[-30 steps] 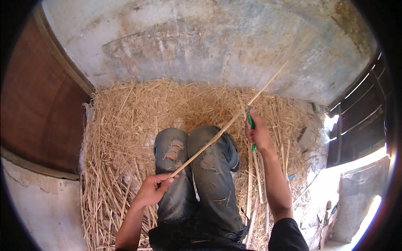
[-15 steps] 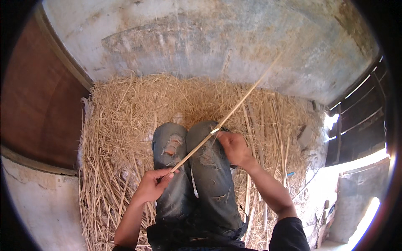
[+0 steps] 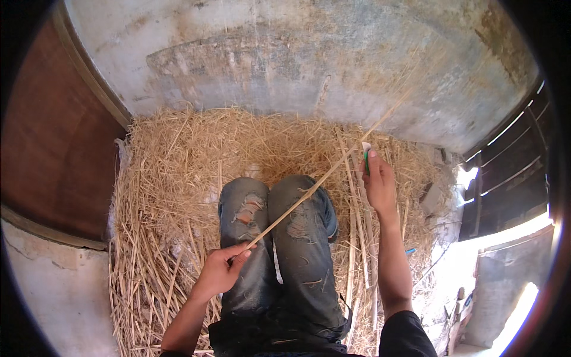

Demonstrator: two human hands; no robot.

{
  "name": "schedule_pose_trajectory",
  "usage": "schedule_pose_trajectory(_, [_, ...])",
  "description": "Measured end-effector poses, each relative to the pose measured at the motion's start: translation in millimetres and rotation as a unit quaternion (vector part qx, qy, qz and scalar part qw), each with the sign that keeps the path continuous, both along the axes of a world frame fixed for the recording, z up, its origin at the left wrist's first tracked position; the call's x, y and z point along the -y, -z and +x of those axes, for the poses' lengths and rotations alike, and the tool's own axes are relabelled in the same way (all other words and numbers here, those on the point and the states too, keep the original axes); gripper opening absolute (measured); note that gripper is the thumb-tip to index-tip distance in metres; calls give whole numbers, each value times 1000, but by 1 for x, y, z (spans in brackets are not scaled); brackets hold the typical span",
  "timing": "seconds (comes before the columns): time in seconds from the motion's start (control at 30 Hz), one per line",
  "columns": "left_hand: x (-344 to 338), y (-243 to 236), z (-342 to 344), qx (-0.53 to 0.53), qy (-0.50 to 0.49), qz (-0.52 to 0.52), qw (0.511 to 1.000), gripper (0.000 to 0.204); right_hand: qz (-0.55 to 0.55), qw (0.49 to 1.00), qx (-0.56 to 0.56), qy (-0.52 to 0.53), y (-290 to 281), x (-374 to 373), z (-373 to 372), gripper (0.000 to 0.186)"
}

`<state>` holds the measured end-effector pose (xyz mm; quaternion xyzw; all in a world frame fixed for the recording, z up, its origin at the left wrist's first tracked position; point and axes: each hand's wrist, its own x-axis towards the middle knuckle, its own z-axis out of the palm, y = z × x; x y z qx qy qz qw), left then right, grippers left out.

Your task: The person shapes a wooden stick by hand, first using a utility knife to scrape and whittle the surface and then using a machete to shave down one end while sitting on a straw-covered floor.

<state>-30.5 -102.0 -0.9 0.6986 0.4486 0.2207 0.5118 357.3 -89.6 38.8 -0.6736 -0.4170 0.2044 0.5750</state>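
Note:
A long thin straw-coloured stalk (image 3: 303,198) slants from lower left to upper right across my knees, its far end thinning out against the wall. My left hand (image 3: 220,271) pinches its lower end between thumb and fingers above my left thigh. Farther along, my right hand (image 3: 380,185) is closed on a small green-handled knife (image 3: 366,159). Its short pale blade lies against the upper part of the stalk. My knees in ripped jeans (image 3: 303,262) are close together beneath the stalk.
Loose straw (image 3: 238,131) and cut stalks (image 3: 146,279) cover the floor around my legs. A stained grey wall (image 3: 267,65) stands ahead. To the left is a brown door panel (image 3: 56,143), and dark slats (image 3: 511,169) are at right.
My right hand has slid the knife up and away along the stalk, from beside my right knee toward the far end. My left hand has stayed almost still, gripping the lower end.

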Motion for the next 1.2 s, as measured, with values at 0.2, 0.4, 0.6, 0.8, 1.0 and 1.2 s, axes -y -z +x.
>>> schedule_pose_trajectory(0.2, [0,-13,3,-37,5,13,999,22,-36,985,164,50,26,-19,11,58])
schedule_pose_trajectory(0.4, [-1,-1,-2,-19,-1,0,1000,23,-29,992,116,27,43,-22,14,60])
schedule_pose_trajectory(0.6, [-7,-6,1,14,5,-26,1000,21,-78,974,182,-108,33,-15,-6,59])
schedule_pose_trajectory(0.8, [-9,-13,2,7,15,-62,998,21,-7,998,58,23,20,-29,23,59])
schedule_pose_trajectory(1.0, [-10,-13,-3,-17,22,-77,997,21,-11,978,201,61,11,-27,5,59])
schedule_pose_trajectory(1.2, [-12,-15,-2,-17,28,-97,995,21,-51,964,256,55,15,-16,34,56])
